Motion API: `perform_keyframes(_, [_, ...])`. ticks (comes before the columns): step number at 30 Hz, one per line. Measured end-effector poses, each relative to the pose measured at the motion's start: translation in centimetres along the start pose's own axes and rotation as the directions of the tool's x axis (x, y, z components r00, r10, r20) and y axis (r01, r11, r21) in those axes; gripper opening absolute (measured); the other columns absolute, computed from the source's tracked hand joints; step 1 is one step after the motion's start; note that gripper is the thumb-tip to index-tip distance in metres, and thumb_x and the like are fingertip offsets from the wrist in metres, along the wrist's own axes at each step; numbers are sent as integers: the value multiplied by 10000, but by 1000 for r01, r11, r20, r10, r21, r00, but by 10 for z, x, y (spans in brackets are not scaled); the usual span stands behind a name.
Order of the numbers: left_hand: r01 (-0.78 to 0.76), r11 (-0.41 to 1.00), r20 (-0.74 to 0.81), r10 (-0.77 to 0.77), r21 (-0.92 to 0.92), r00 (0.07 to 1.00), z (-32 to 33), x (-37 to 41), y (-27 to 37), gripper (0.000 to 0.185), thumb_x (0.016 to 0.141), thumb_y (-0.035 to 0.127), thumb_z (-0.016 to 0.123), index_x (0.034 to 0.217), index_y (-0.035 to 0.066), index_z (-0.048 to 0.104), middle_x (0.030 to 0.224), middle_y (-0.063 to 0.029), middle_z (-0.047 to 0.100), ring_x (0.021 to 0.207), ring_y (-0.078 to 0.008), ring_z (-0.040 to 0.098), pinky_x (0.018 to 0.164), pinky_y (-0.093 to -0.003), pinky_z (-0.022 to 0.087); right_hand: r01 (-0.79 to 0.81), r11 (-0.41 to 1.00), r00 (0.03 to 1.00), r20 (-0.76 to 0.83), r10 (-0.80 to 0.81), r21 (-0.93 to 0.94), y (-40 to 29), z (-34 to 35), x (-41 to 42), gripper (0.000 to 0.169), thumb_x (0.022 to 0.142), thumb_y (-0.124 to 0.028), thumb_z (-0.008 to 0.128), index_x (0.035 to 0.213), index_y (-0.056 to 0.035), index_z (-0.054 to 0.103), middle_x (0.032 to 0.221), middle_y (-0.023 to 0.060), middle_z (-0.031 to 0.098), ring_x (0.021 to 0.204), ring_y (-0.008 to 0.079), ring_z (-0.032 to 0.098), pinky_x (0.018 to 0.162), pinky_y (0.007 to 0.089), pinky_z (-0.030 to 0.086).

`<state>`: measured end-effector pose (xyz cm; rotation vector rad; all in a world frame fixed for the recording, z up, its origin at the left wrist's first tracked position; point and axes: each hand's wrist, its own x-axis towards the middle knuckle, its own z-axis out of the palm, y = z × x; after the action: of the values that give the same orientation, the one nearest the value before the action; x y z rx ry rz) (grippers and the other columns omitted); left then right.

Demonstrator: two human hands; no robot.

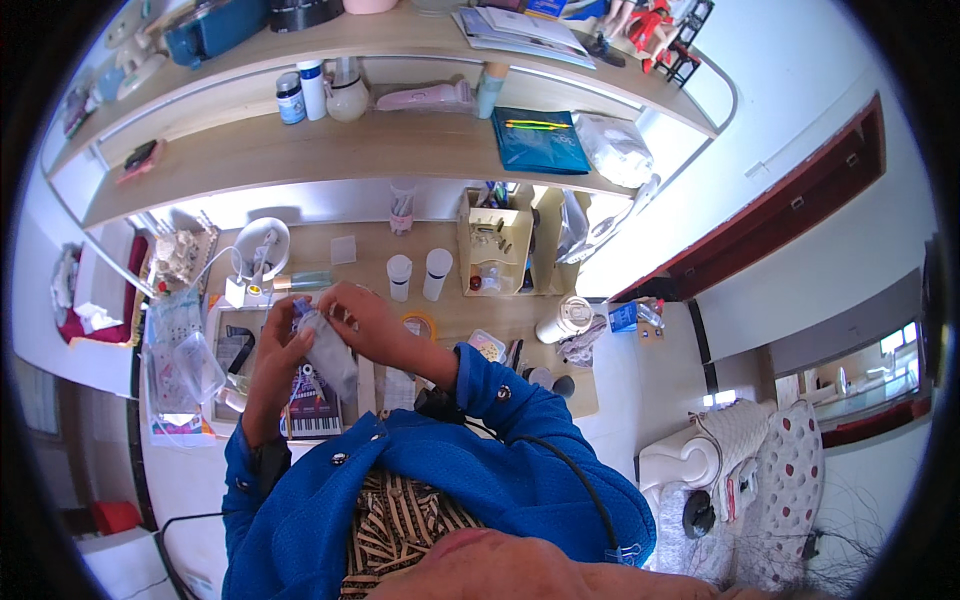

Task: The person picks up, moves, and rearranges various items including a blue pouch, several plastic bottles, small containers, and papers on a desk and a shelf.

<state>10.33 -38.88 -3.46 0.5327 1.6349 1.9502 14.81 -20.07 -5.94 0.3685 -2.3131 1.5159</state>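
Observation:
Both hands are raised over the desk with a translucent, crumpled plastic pouch [334, 361] between them. My left hand [276, 352] grips its left upper side, close to a small bluish-purple piece [302, 304] at the top. The fingers of my right hand [367, 319] pinch the pouch's upper right edge. Its lower end hangs down above a dark book with piano keys on its cover [313, 427]. What the pouch contains cannot be made out. A black strap [241, 349] lies left of my left hand.
Two white lidded containers [436, 274], an orange tape roll [421, 324] and a cream desk organizer [491, 259] stand beyond my right hand. Farther right is a white thermos [564, 321]. A white bowl [262, 238] and clear plastic box [199, 367] sit left. Wooden shelves [337, 157] overhang the back.

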Motion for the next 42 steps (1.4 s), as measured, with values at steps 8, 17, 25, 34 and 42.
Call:
perform_keyframes(8, [-26, 976, -128, 55, 217, 990, 39, 91, -6, 511, 902, 352, 669, 1262, 44, 480, 1123, -107, 541, 997, -189, 563, 803, -312, 512, -201, 796, 921, -166, 352, 571, 22, -65, -25, 380, 999, -189, 506, 1356, -89, 423, 1223, 95, 577, 989, 172, 602, 801, 308, 524])
perform_keyframes(17, [-54, 988, 168, 29, 142, 985, 163, 194, 39, 582, 912, 400, 648, 1283, 18, 413, 1160, -110, 547, 1039, -216, 593, 764, -359, 567, -139, 896, 774, -518, 364, 422, 7, -184, -22, 423, 913, -75, 589, 1299, -53, 417, 1122, 141, 578, 872, 209, 649, 622, 300, 599])
perform_keyframes(25, [-600, 730, 435, 447, 326, 781, 232, 329, 49, 330, 880, 258, 689, 1139, 84, 581, 948, -77, 613, 817, -185, 611, 706, -326, 524, 28, 845, 591, -691, 417, 533, 13, -313, -38, 407, 910, -31, 581, 1274, -12, 401, 1115, 175, 582, 867, 262, 664, 652, 343, 619])
perform_keyframes(34, [-665, 45, 525, 576, 745, 627, 270, 391, 22, 259, 822, 98, 647, 1078, 60, 637, 1073, -162, 623, 1081, -356, 572, 932, -437, 468, 27, 872, 598, -707, 377, 488, 34, -368, -18, 524, 892, 0, 583, 1345, -51, 322, 1085, 232, 580, 818, 304, 684, 653, 355, 616])
perform_keyframes(42, [-676, -14, 609, 450, 736, 653, 275, 409, 23, 264, 806, -7, 540, 1013, 69, 686, 1065, -157, 617, 1063, -358, 575, 906, -455, 472, -154, 903, 614, -678, 405, 401, 42, -411, 38, 534, 868, -1, 603, 1344, -79, 375, 1125, 224, 573, 792, 323, 684, 607, 368, 615])
